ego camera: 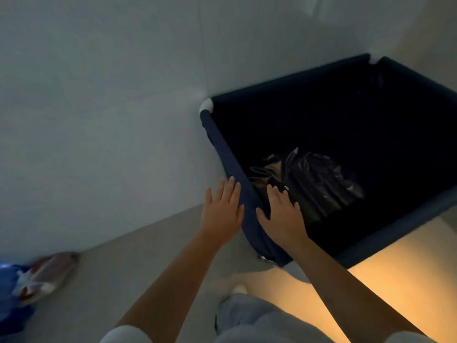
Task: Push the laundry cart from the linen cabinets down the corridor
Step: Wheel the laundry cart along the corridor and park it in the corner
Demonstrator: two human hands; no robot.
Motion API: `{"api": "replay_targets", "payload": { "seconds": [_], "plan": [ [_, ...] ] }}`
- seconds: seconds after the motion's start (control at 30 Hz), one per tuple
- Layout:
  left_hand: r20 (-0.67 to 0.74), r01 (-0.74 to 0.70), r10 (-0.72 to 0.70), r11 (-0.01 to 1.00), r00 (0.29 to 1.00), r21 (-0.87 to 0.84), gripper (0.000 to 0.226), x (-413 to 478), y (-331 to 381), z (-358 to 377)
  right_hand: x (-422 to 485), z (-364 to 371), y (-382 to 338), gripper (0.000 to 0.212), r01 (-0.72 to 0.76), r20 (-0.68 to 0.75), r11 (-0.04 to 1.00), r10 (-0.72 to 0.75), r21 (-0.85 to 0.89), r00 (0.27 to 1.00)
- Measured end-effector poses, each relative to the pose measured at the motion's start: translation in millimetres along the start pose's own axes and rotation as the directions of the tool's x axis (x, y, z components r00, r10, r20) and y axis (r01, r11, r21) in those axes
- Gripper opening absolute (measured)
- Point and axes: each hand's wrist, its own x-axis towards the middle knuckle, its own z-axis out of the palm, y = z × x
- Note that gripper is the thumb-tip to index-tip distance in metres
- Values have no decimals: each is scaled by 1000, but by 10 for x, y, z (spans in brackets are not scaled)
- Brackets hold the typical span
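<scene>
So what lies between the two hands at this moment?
In the head view, the laundry cart's dark blue rim runs between them: the left hand lies on its outer side, the right hand on its inner side, over a black bag.

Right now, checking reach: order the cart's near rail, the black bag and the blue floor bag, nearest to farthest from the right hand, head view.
1. Near rail, beside the right hand.
2. Black bag, inside the cart.
3. Blue bag, floor, far left.

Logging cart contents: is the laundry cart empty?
No, a crumpled black plastic bag lies on the bottom of the laundry cart.
</scene>
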Motion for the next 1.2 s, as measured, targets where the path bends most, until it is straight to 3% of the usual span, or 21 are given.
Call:
{"api": "replay_targets", "payload": {
  "seconds": [0.4, 0.63, 0.77, 0.87, 1.03, 1.2],
  "plan": [
    [30, -329, 329, 944, 944, -6, 55, 1353, -296, 51, 669, -105, 86, 67, -317, -75, 945, 323, 80, 943],
    [79, -633, 637, 771, 767, -70, 58, 1749, -350, 152, 762, 2, -81, 68, -494, -139, 867, 498, 64, 856],
    [74, -748, 759, 651, 647, -132, 58, 1927, -502, 199, 776, 170, -313, 68, -622, -142, 769, 639, 152, 756],
    [74, -795, 814, 579, 576, -179, 57, 2064, -661, 248, 773, 316, -496, 69, -709, -153, 671, 741, 219, 654],
    [51, -842, 860, 507, 507, -185, 47, 2174, -889, 298, 723, 563, -703, 69, -802, -164, 576, 816, 157, 554],
    [-21, -882, 889, 452, 458, -133, 53, 2236, -887, 304, 713, 642, -754, 64, -809, -258, 585, 791, 55, 555]
  ]
}}
